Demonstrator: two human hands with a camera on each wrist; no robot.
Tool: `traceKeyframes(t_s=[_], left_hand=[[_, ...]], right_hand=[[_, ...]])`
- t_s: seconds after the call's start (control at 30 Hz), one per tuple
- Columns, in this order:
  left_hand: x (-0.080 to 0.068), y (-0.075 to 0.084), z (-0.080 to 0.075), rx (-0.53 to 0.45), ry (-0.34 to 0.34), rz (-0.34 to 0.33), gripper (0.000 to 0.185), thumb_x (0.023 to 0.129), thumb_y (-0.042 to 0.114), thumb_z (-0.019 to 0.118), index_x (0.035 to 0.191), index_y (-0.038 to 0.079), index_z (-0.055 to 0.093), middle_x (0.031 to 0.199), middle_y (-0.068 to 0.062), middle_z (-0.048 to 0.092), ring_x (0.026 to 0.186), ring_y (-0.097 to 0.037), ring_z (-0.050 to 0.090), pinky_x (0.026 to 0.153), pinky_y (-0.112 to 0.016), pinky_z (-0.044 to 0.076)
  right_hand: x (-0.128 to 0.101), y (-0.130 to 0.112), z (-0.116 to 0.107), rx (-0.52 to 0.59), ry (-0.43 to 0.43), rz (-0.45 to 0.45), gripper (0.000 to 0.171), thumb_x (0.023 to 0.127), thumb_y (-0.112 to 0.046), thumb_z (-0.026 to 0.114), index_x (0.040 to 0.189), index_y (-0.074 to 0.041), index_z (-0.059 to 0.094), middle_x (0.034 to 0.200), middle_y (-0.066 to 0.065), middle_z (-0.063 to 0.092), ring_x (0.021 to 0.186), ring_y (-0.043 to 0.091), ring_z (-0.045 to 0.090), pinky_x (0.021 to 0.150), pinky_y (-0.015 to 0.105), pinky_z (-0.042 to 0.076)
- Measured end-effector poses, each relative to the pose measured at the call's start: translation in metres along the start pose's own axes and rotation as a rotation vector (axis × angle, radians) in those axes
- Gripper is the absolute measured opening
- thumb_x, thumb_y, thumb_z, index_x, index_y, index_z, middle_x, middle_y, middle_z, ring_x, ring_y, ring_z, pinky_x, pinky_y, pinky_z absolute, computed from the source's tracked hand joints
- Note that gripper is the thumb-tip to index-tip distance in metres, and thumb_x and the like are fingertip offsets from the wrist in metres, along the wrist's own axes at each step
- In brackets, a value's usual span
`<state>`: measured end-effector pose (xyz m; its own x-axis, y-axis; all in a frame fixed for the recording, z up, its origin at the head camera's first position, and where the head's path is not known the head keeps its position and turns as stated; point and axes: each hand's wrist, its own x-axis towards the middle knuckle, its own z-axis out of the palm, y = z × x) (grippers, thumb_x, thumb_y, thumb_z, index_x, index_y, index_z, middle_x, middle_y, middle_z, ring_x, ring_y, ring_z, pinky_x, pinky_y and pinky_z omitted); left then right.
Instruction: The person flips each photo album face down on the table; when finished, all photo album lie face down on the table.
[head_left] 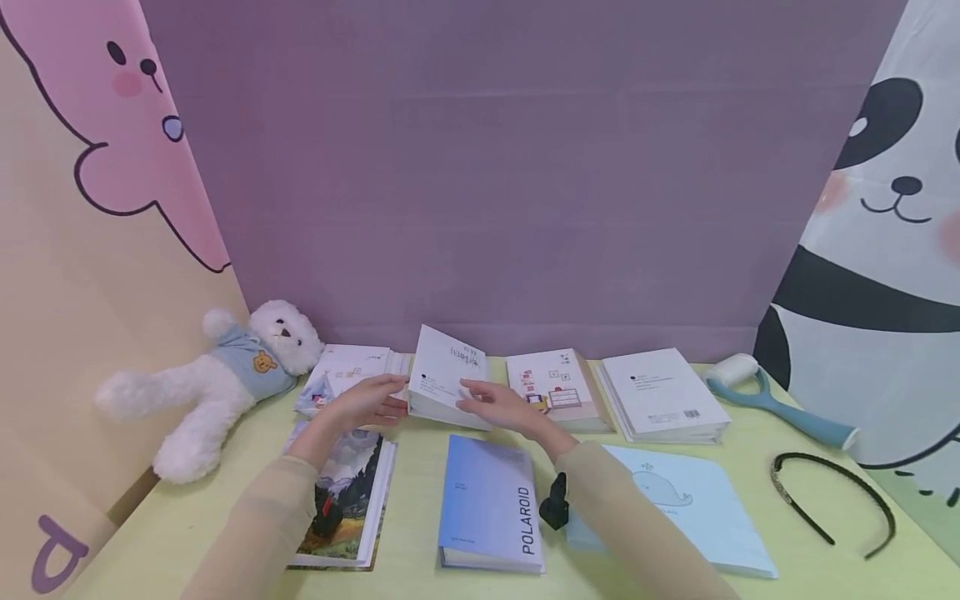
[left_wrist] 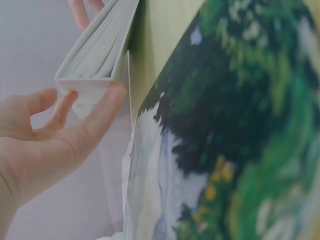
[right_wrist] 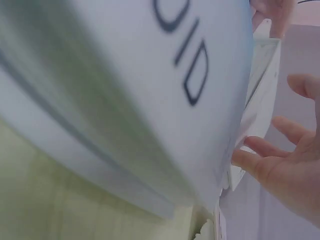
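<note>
A white photo album stands tilted at the back middle of the table, between both hands. Against its left side, the left hand rests its extended fingers; the left wrist view shows those fingers touching the album's narrow white end. From the right, the right hand reaches across the album's front, fingers loosely spread. In the right wrist view, fingertips are at the album's side and the thumb is apart from it. A blue album marked POLAROID lies in front, hiding part of that contact.
Left are a landscape-covered book, another white album and a white plush bear. Right are a room-drawing album, a white album with barcode, a light-blue whale book, a lint roller and a black headband.
</note>
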<state>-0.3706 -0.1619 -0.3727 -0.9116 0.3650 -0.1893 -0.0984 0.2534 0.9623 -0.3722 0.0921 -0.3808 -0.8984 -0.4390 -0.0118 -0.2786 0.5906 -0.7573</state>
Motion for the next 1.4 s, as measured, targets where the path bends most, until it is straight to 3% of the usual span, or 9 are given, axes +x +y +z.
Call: traceKeyframes(t_s=[0.23, 0.43, 0.67, 0.8, 0.97, 1.17, 1.4], left_hand=[[0.007, 0.000, 0.003, -0.082, 0.091, 0.023, 0.040, 0.095, 0.020, 0.036, 0.133, 0.008, 0.035, 0.120, -0.017, 0.044, 0.111, -0.032, 0.047, 0.091, -0.042, 0.042], [0.005, 0.008, 0.007, -0.147, 0.157, 0.032, 0.042, 0.092, 0.020, 0.043, 0.130, 0.002, 0.039, 0.126, -0.019, 0.045, 0.111, -0.028, 0.049, 0.094, -0.039, 0.040], [0.007, 0.010, 0.007, -0.147, 0.123, 0.104, 0.041, 0.093, 0.022, 0.043, 0.127, 0.000, 0.040, 0.125, -0.017, 0.045, 0.111, -0.028, 0.048, 0.097, -0.041, 0.037], [0.005, 0.010, 0.007, -0.183, 0.108, 0.123, 0.041, 0.093, 0.021, 0.042, 0.128, 0.000, 0.038, 0.128, -0.017, 0.042, 0.119, -0.033, 0.041, 0.100, -0.044, 0.033], [0.002, 0.012, 0.011, -0.211, 0.088, 0.146, 0.040, 0.093, 0.021, 0.043, 0.126, 0.001, 0.037, 0.127, -0.015, 0.042, 0.122, -0.032, 0.038, 0.100, -0.044, 0.033], [0.005, 0.019, 0.017, -0.196, 0.102, 0.177, 0.045, 0.090, 0.029, 0.048, 0.129, 0.010, 0.036, 0.130, -0.009, 0.040, 0.123, -0.027, 0.037, 0.096, -0.041, 0.038], [0.009, 0.027, 0.028, -0.153, 0.092, 0.168, 0.047, 0.089, 0.032, 0.049, 0.129, 0.012, 0.037, 0.131, -0.009, 0.040, 0.121, -0.030, 0.038, 0.090, -0.042, 0.043]], right_hand=[[0.004, -0.006, 0.003, -0.042, 0.018, -0.052, 0.063, 0.082, -0.047, 0.054, 0.137, -0.033, 0.027, 0.136, 0.012, 0.034, 0.121, 0.031, 0.038, 0.097, 0.046, 0.034], [0.001, -0.016, 0.006, 0.051, -0.008, -0.069, 0.067, 0.084, -0.042, 0.053, 0.139, -0.035, 0.016, 0.130, 0.019, 0.031, 0.116, 0.030, 0.043, 0.092, 0.042, 0.040], [-0.017, -0.042, 0.003, 0.093, -0.035, -0.104, 0.056, 0.089, -0.031, 0.048, 0.139, -0.019, 0.026, 0.131, 0.023, 0.031, 0.121, 0.038, 0.035, 0.095, 0.046, 0.037], [-0.007, -0.032, 0.009, 0.123, 0.007, -0.104, 0.053, 0.088, -0.037, 0.049, 0.135, -0.019, 0.034, 0.138, 0.010, 0.034, 0.123, 0.031, 0.037, 0.095, 0.044, 0.037], [0.002, -0.026, 0.015, 0.147, 0.098, -0.075, 0.055, 0.085, -0.050, 0.045, 0.128, -0.016, 0.045, 0.130, 0.006, 0.046, 0.117, 0.024, 0.045, 0.093, 0.041, 0.041], [0.002, -0.031, 0.011, 0.284, 0.070, -0.011, 0.066, 0.082, -0.061, 0.039, 0.125, -0.010, 0.039, 0.129, 0.011, 0.044, 0.116, 0.030, 0.046, 0.085, 0.041, 0.046], [0.003, -0.033, 0.005, 0.348, 0.108, 0.070, 0.077, 0.079, -0.068, 0.035, 0.128, -0.009, 0.034, 0.128, 0.021, 0.045, 0.113, 0.035, 0.047, 0.080, 0.042, 0.049]])
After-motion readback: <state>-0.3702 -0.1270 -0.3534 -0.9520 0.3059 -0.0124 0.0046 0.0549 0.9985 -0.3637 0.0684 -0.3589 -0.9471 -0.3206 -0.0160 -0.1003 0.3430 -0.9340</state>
